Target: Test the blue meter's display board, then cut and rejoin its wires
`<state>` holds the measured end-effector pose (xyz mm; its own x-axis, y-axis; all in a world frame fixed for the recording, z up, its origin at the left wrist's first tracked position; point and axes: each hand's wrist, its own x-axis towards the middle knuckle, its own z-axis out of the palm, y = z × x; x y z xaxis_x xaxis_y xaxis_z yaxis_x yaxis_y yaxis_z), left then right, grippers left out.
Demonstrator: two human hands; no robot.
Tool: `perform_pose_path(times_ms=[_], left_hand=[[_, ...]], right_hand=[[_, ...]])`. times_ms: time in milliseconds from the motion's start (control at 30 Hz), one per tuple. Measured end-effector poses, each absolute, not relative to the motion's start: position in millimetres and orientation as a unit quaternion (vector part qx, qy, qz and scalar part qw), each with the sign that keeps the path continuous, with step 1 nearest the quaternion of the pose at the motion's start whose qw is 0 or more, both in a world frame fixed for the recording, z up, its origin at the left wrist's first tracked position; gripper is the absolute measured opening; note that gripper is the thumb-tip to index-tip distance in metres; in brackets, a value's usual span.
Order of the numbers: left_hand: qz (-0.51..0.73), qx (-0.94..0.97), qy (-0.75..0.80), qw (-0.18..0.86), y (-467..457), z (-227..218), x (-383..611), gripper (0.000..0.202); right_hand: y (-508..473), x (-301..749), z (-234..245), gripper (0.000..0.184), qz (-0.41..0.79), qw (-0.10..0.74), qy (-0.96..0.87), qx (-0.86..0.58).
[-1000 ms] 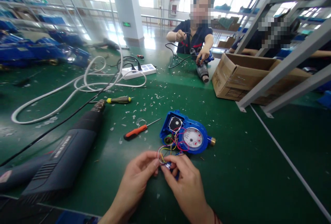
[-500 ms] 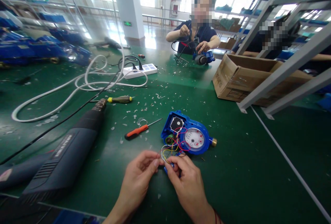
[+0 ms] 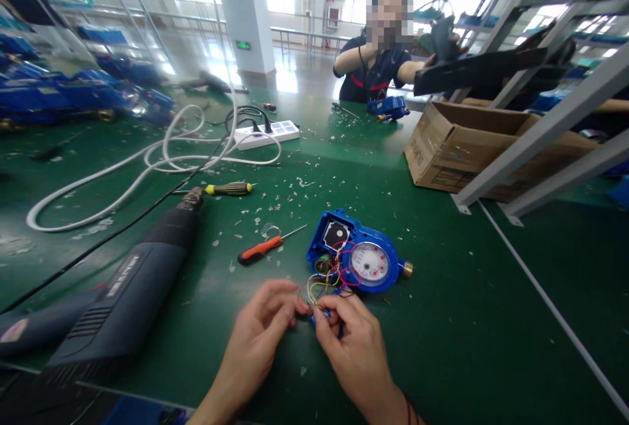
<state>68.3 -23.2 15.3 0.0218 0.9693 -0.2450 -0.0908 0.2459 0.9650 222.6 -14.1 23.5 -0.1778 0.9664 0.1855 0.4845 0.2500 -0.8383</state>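
Note:
A blue water meter (image 3: 390, 251) lies face up on the green table, its round dial and brass fitting toward the right. From its open side compartment, thin red, yellow and white wires (image 3: 314, 286) run down to my hands. My right hand (image 3: 356, 340) is closed, thumb and forefinger pinching a small blue part (image 3: 322, 314) where the wires end; the fingers cover most of it. Close beside it on the left, my left hand (image 3: 265, 330) has its fingers bent together at the wire ends, apparently on a thin wire. Its fingertips are partly blurred.
An orange screwdriver (image 3: 260, 250) and a yellow-black screwdriver (image 3: 230, 188) lie left of the meter, near a heat gun (image 3: 132, 281). Behind are a power strip (image 3: 268, 135) and white cable. A cardboard box (image 3: 437, 156) stands right. A co-worker (image 3: 373, 71) sits opposite, by another blue meter (image 3: 388, 108).
My left hand has shifted slightly, its fingers rearranged at the wires; my right hand stays put. Opposite, the co-worker has let go of the other meter and raised a hand and a dark tool.

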Motion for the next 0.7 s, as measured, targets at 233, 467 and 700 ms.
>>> perform_pose_path(times_ms=[233,467,700], left_hand=[[0.409,0.429,0.564,0.574,-16,15,63,0.024],[0.456,0.287,0.493,0.683,-17,22,70,0.018],[0.493,0.207,0.448,0.717,-23,13,80,0.016]], right_hand=[[-15,222,22,0.011,0.304,0.375,-0.7,-0.526],[-27,219,17,0.004,0.17,0.444,-0.72,-0.505],[-28,215,19,0.012,0.241,0.437,-0.701,-0.51]])
